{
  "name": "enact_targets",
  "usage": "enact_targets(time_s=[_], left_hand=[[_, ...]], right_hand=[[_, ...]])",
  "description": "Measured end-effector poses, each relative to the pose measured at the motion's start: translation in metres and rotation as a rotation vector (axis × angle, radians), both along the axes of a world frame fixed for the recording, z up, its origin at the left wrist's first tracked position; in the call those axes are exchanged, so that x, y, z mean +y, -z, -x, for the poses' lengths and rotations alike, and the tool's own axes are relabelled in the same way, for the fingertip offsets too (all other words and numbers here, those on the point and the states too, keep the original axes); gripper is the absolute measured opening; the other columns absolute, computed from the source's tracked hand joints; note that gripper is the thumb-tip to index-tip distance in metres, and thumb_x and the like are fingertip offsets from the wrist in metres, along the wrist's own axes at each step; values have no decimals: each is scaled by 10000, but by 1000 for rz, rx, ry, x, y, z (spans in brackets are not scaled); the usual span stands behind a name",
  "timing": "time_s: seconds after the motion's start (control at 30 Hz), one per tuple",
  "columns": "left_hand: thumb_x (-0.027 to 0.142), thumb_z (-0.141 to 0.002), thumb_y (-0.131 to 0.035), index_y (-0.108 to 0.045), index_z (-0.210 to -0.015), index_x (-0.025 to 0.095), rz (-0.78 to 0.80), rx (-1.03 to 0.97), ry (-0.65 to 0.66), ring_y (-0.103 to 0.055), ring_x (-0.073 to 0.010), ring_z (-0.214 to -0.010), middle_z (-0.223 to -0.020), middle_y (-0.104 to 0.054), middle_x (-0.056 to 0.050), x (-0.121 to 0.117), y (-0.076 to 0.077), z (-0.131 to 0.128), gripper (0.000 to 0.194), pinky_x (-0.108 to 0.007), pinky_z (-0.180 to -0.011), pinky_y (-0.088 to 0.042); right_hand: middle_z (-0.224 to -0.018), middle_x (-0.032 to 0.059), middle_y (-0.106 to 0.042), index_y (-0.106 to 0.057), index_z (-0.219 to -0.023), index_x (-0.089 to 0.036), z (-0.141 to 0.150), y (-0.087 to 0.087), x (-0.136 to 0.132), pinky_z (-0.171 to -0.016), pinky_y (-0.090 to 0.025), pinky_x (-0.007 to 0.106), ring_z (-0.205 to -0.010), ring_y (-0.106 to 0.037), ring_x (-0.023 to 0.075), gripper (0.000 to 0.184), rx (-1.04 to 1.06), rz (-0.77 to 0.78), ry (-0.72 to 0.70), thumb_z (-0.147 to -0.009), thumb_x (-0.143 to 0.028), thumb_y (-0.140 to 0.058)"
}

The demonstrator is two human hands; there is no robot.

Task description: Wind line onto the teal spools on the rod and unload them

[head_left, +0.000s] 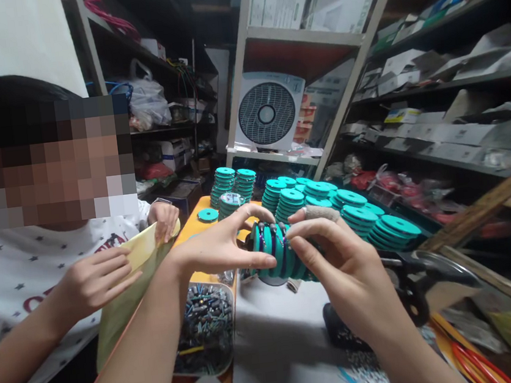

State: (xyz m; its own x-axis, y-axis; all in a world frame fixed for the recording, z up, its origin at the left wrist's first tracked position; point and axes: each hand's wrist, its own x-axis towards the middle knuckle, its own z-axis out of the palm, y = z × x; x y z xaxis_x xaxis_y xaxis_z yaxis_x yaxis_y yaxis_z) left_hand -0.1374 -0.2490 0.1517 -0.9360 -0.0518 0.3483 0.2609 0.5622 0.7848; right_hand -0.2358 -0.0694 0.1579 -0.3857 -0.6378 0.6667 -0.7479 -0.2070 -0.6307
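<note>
Both my hands hold a sideways stack of teal round discs (277, 249) just above the table, at the centre of the head view. My left hand (221, 249) pinches the stack's left end between thumb and fingers. My right hand (337, 256) grips its right end with curled fingers; one finger wears a beige wrap. Dark small parts stick out between the discs.
Many stacks of teal discs (354, 211) cover the table behind. A tray of small dark components (204, 326) lies at lower left. A person at left holds a yellow-green sheet (131, 279). A box fan (267, 113) and cluttered shelves (434, 103) stand behind. Dark tool (409, 284) at right.
</note>
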Motion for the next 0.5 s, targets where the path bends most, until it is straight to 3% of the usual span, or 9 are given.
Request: enact_targets(time_s=[0.5], left_hand=[[452,-720,-715,-439,-1163,302,19,-17,-9,-544,-207,-1050,-1225,-512,-34,-1,1,0,542,-342,-827,-499]], right_hand=[[-1046,23,-545,-627,-854,-243,0,-3,1,-891,-429,331,-1046,-528,165,72,19,-46,-11,-892,-271,-572]])
